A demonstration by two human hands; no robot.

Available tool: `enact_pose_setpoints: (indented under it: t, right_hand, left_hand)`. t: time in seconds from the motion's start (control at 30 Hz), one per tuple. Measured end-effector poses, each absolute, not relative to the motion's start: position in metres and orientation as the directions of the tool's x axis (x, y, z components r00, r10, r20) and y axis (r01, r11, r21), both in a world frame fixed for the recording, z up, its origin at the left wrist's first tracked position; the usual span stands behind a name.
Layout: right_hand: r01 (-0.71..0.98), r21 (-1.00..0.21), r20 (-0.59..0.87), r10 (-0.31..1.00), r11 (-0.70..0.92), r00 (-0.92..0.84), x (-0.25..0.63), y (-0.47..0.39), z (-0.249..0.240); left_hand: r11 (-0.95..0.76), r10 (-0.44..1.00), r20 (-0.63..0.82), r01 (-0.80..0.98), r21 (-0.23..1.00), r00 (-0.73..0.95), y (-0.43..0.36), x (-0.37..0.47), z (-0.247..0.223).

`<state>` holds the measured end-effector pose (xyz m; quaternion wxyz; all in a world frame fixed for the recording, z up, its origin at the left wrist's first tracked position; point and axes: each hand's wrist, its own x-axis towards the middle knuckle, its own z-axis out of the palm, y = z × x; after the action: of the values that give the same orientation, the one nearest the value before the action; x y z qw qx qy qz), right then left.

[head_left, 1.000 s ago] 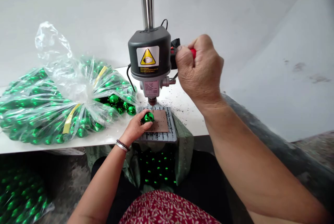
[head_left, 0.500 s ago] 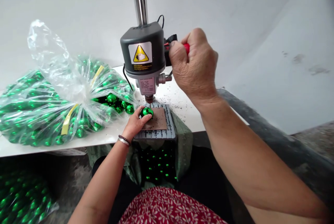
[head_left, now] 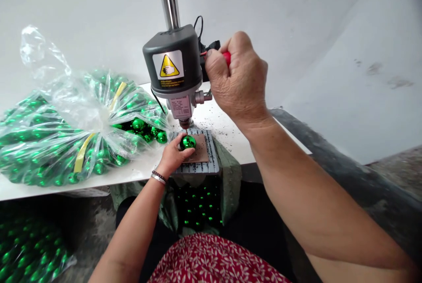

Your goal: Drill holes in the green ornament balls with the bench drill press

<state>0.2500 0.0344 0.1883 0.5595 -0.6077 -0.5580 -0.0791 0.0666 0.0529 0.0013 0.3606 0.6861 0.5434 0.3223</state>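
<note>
Green bauble [head_left: 188, 143], near front edge of tabletop [head_left: 132, 174]: steady squarely beneath drill bit [head_left: 186, 132] in clamped fingers of left hand [head_left: 173, 154], and pull evenly with fingers of right hand [head_left: 239, 83] wrapped around red handle [head_left: 227, 58].

Two bands circle the left wrist [head_left: 163, 170] — a dark beaded bracelet [head_left: 159, 174] and a silver-coloured bangle [head_left: 158, 179]. Both forearms [head_left: 296, 195] are bare. The red garment [head_left: 217, 261] carries a pale leaf-sprig print — black legwear [head_left: 260, 221] shows beyond it.

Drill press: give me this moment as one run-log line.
left hand: holds green ball; right hand: grips red handle; drill bit: over ball, contact unclear; plastic bag of green balls: on white table
</note>
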Motion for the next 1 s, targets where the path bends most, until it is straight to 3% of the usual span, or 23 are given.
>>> enact_pose_setpoints:
  t: [0.1,0.53,0.77,1.0]
  right_hand:
    - [0.767,-0.550,0.780,0.532,0.331,0.329,0.256,0.039,0.179]
    - [0.814,-0.415,0.868,0.446,0.406,0.220,0.256,0.013,0.141]
    - [0.850,-0.304,0.934,0.312,0.431,0.175,0.255,0.008,0.128]
    - [0.836,-0.372,0.904,0.360,0.404,0.228,0.254,0.005,0.125]
  left_hand:
    - [-0.157,0.976,0.056,0.506,0.848,0.209,0.052,0.068,-0.002]
    - [-0.100,0.985,0.008,0.532,0.841,0.172,0.047,0.074,-0.003]
    - [-0.082,0.985,-0.012,0.529,0.845,0.173,0.047,0.076,-0.005]
    - [-0.099,0.983,-0.011,0.576,0.811,0.184,0.048,0.074,-0.008]
